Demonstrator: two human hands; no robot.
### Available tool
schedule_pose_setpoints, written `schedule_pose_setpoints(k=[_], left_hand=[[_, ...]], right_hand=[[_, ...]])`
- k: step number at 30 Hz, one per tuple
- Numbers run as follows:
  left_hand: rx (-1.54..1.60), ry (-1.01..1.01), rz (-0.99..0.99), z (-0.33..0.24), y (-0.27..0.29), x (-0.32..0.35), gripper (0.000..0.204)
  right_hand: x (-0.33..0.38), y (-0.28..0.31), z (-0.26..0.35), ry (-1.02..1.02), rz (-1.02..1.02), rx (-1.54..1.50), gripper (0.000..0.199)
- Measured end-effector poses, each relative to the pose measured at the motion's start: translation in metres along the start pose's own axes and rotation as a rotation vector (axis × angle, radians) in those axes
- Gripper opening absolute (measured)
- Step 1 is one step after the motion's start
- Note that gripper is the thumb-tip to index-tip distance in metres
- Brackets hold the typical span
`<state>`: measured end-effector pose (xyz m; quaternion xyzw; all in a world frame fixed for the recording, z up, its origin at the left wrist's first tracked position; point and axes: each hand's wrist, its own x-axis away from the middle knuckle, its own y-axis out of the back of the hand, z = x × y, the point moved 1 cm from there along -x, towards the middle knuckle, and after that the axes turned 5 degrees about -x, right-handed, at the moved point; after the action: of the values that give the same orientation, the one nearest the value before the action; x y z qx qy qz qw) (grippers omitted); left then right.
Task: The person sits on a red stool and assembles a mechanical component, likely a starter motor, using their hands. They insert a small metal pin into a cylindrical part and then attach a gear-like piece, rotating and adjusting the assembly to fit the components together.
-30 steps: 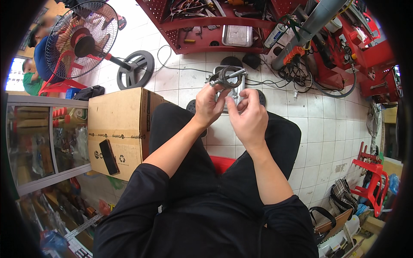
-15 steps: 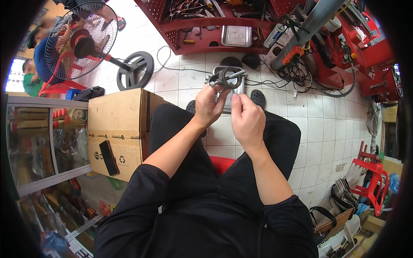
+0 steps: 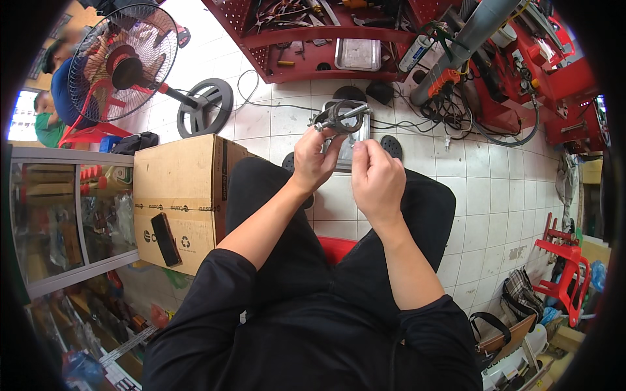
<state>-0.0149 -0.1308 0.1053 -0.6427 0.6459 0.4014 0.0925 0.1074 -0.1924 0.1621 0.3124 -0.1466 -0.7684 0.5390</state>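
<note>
My left hand (image 3: 313, 158) is closed on a dark metal ring clamp (image 3: 334, 124), a rounded part with pale bolts or rods sticking out at its sides. The clamp is held up between my knees, above a shiny metal tray (image 3: 343, 164). Just to the right, my right hand (image 3: 378, 176) is pinched with thumb against curled fingers. Its fingertips are close to the clamp's lower side, near a small grey metal piece. Whatever they grip is too small to make out.
A cardboard box (image 3: 173, 163) with a black phone (image 3: 165, 239) on it stands at my left. Ahead is a red tool cart (image 3: 287, 58). A fan (image 3: 124, 68) stands at the far left. Cables (image 3: 450, 114) lie on the tiles by a grey post (image 3: 463, 45).
My right hand has shifted slightly, its fingertips a little lower and turned. The clamp in my left hand has tilted a little; both hands stay in nearly the same place.
</note>
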Motion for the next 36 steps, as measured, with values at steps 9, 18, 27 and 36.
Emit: schedule_pose_setpoints(k=[9, 18, 27, 36], left_hand=[[0.049, 0.077, 0.028, -0.009, -0.002, 0.0, 0.017], [0.05, 0.06, 0.032, -0.007, -0.003, 0.0, 0.018], [0.039, 0.05, 0.038, -0.006, -0.002, 0.001, 0.017], [0.038, 0.051, 0.029, -0.005, -0.001, 0.002, 0.017]], right_hand=[[0.001, -0.006, -0.009, -0.032, 0.018, -0.083, 0.022], [0.001, -0.004, -0.008, -0.009, 0.02, 0.026, 0.026], [0.001, -0.003, -0.001, -0.064, 0.008, -0.032, 0.024], [0.0, -0.003, 0.002, 0.009, -0.013, 0.025, 0.022]])
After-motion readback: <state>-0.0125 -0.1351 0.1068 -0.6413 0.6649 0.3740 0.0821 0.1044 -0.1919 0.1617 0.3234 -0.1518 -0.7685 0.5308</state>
